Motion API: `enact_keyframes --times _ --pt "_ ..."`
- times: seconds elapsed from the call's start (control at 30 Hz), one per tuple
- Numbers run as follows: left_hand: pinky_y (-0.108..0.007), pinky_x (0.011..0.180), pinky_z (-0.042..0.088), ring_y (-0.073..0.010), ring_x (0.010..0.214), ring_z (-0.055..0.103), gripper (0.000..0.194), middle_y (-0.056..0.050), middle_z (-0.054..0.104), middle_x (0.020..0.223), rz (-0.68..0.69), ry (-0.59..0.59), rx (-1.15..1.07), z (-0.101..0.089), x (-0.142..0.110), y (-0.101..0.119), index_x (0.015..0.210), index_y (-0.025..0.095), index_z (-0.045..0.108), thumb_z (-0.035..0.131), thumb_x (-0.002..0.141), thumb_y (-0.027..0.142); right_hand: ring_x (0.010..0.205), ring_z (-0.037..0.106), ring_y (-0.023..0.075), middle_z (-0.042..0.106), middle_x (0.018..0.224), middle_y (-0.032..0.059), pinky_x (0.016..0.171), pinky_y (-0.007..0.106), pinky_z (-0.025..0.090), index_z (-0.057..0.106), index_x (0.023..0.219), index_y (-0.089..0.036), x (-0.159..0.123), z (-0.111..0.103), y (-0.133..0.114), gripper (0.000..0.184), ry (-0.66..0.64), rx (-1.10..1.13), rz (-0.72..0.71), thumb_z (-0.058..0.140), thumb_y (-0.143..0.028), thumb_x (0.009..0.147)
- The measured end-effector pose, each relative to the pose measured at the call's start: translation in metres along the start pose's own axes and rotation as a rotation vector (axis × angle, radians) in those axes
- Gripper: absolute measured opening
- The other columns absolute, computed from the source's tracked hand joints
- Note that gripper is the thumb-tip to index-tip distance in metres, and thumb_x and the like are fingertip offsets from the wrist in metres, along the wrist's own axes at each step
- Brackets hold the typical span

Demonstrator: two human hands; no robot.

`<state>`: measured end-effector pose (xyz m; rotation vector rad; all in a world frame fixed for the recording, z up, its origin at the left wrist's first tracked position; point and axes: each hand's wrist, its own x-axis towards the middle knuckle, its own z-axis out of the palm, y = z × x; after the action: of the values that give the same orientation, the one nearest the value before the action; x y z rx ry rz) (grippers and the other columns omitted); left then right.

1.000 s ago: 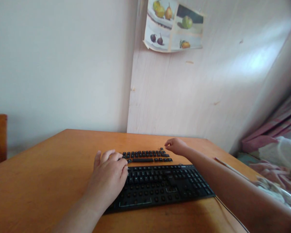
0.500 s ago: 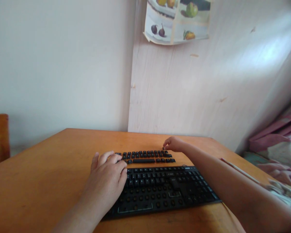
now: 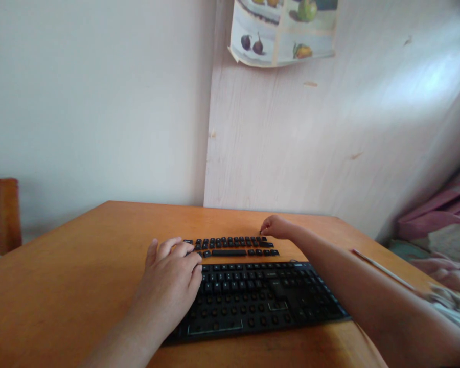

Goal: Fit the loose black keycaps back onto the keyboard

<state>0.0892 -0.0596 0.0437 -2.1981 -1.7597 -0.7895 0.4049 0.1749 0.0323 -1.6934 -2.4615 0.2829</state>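
Observation:
A black keyboard lies on the wooden table, its lower rows bare of keycaps and its upper rows still capped. Behind it loose black keycaps stand in rows, with a long space bar key in the nearest row. My left hand rests with fingers spread over the keyboard's left end, its fingertips by the leftmost loose keycaps. Beyond the right end of the rows, my right hand is closed in a pinch, a small dark keycap at its fingertips.
The wooden table reaches back to the wall, where a sheet of fruit pictures hangs. A thin stick lies to the right, near crumpled cloth. A wooden chair back stands at far left.
The view has shifted slightly. My right hand stays at the right end of the loose rows, its fingers pinched a little tighter around the small keycap. My left hand has hardly moved.

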Motion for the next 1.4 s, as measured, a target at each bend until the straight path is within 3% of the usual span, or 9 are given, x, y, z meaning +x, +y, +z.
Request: enact_keyframes --times 0.23,0.5,0.7,1.13,1.4 --pt "-0.064 0.11 0.019 -0.0326 0.12 0.047 0.023 -0.002 0.069 0.108 0.001 -0.002 0.004 -0.002 0.001 0.002 0.083 0.03 0.074 0.052 0.087 0.032 0.068 0.059 0.0136 0.071 0.08 0.0056 0.06 0.025 0.04 0.077 0.09 -0.015 -0.026 -0.018 -0.022 0.023 0.052 0.009 -0.053 0.065 -0.029 0.077" --pt "-0.062 0.11 0.02 -0.0327 0.119 0.046 0.024 -0.003 0.069 0.11 0.015 0.011 0.003 -0.004 0.001 0.002 0.084 0.03 0.074 0.051 0.087 0.032 0.074 0.057 0.0125 0.066 0.082 0.0023 0.066 0.024 0.04 0.075 0.092 -0.019 -0.12 -0.035 -0.078 0.019 0.1 0.032 -0.34 0.062 -0.028 0.082" --pt "-0.057 0.109 0.024 -0.0312 0.118 0.046 0.024 -0.003 0.069 0.107 0.019 0.021 -0.01 -0.005 0.002 0.004 0.083 0.028 0.074 0.05 0.088 0.031 0.078 0.057 0.0132 0.065 0.085 0.0018 0.07 0.024 0.04 0.074 0.094 -0.023 -0.172 -0.03 -0.101 0.016 0.051 -0.037 -0.361 0.061 -0.03 0.086" --pt "-0.058 0.106 0.026 -0.0319 0.116 0.047 0.023 -0.004 0.069 0.103 0.027 0.058 -0.018 -0.005 0.003 0.002 0.084 0.027 0.074 0.052 0.087 0.031 0.091 0.058 0.0186 0.066 0.092 0.0048 0.077 0.028 0.04 0.073 0.095 -0.023 -0.187 -0.015 -0.11 0.019 0.042 -0.219 -0.295 0.057 -0.032 0.088" --pt "-0.059 0.106 0.025 -0.0318 0.115 0.048 0.022 -0.004 0.069 0.101 0.024 0.077 -0.035 -0.003 0.003 0.001 0.083 0.027 0.074 0.052 0.087 0.03 0.089 0.059 0.0175 0.067 0.09 0.003 0.076 0.027 0.04 0.073 0.091 -0.024 -0.188 -0.01 -0.11 0.019 0.061 -0.276 -0.281 0.056 -0.033 0.089"
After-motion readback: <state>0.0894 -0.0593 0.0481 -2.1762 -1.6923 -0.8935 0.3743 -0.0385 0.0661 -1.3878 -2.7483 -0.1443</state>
